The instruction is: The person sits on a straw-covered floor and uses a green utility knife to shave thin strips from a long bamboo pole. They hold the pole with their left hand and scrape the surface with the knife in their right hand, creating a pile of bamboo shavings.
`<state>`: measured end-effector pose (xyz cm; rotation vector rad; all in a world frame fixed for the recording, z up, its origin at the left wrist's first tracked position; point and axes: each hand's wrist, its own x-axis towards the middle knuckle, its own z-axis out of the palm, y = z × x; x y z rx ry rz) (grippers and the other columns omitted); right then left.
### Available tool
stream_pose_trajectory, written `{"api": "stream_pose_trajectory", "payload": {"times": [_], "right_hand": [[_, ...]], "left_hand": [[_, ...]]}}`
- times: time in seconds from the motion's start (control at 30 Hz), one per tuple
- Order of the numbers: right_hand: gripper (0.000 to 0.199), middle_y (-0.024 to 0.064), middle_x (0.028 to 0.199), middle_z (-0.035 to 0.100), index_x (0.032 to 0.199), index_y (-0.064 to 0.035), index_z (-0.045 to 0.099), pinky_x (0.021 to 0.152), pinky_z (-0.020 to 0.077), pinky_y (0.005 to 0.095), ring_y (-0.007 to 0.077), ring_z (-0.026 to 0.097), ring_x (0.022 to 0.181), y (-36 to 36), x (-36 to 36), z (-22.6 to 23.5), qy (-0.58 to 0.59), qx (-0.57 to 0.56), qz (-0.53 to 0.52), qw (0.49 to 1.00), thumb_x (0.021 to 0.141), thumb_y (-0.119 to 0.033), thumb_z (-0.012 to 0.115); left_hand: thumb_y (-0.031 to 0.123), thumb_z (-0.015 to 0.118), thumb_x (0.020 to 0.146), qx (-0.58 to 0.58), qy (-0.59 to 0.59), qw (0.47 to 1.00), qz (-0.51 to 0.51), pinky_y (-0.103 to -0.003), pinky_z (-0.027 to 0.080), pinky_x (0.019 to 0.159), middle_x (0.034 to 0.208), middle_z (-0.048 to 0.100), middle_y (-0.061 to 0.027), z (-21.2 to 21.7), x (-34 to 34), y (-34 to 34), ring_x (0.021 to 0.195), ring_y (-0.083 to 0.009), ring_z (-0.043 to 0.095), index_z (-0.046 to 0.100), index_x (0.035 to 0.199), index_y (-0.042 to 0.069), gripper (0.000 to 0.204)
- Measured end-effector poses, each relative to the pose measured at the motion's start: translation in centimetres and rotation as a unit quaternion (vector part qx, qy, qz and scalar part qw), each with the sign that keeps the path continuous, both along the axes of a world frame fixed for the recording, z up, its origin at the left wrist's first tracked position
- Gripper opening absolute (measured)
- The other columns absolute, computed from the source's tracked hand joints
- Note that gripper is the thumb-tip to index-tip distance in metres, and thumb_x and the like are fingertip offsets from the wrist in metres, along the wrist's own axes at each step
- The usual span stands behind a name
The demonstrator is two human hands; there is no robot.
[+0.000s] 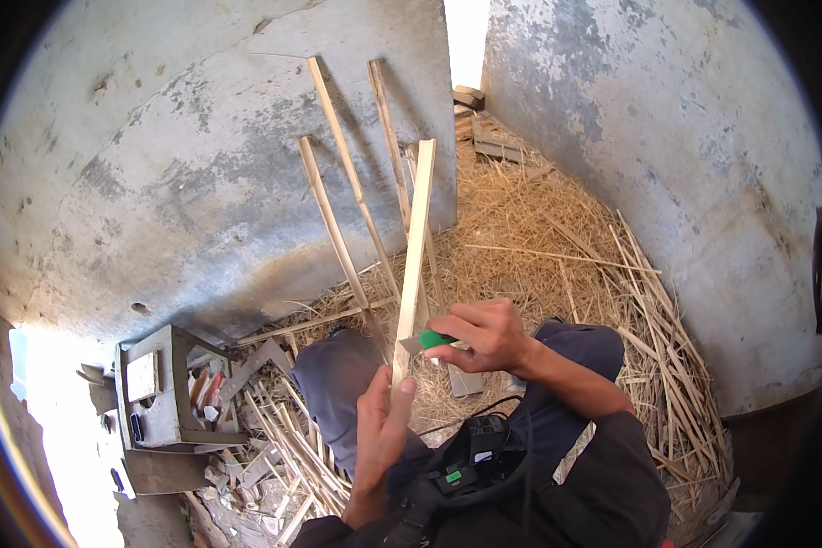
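I see straw [557, 247] across the ground below the concrete wall [201, 164]. My left hand [381, 429], fingers raised, grips the lower end of a long cane strip [415, 247]. My right hand [484, 333], wrist bent inward, clasps a green-handled knife [429, 341] against it.

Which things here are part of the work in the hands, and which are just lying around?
In use:
- long wooden strip, gripped low by the left hand
- green-handled knife, in the right hand, blade against the strip

Lying about:
- thin strips leaning on the wall
- straw on the floor
- small grey stool
- offcuts and slivers by the knee
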<state>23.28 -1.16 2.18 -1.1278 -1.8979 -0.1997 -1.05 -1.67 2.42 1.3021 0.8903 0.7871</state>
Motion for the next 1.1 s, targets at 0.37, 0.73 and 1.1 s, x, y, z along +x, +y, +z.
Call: {"api": "stream_pose_trajectory", "payload": {"times": [0.37, 0.73, 1.1], "right_hand": [[0.033, 0.0065, 0.085, 0.077, 0.107, -0.0092, 0.079, 0.050, 0.0540, 0.0317, 0.0172, 0.070, 0.058, 1.2, 1.5, -1.1, 0.036, 0.035, -0.064, 0.997, 0.099, -0.041, 0.081], [0.040, 0.0076, 0.078, 0.071, 0.104, -0.0010, 0.075, 0.052, 0.0489, 0.0315, 0.0146, 0.066, 0.060, 1.8, 6.9, 0.3, 0.147, 0.014, -0.116, 0.982, 0.105, -0.041, 0.075], [0.038, 0.0064, 0.080, 0.072, 0.098, -0.0046, 0.075, 0.058, 0.0554, 0.0345, 0.0232, 0.071, 0.065, 1.4, 3.4, -1.0, 0.053, 0.003, 0.017, 0.998, 0.098, -0.042, 0.081]], "left_hand": [[0.023, 0.060, 0.112, -0.046, 0.021, 0.998, -0.034, -0.025, 0.034, 0.065, 0.081, 0.051, 0.0067, -1.2, -1.1, 0.0, 0.076, -0.0025, 0.043, 0.064, 0.117, -0.001, 0.025], [0.020, 0.060, 0.113, -0.046, 0.044, 0.996, -0.067, -0.024, 0.033, 0.063, 0.080, 0.049, 0.0081, -1.7, -2.2, -1.7, 0.074, -0.0023, 0.039, 0.065, 0.110, 0.002, 0.019], [0.019, 0.059, 0.113, -0.089, -0.037, 0.993, -0.062, -0.021, 0.031, 0.063, 0.084, 0.053, 0.0108, -1.4, -1.8, -0.4, 0.074, 0.0011, 0.041, 0.065, 0.121, 0.001, 0.021]]}}
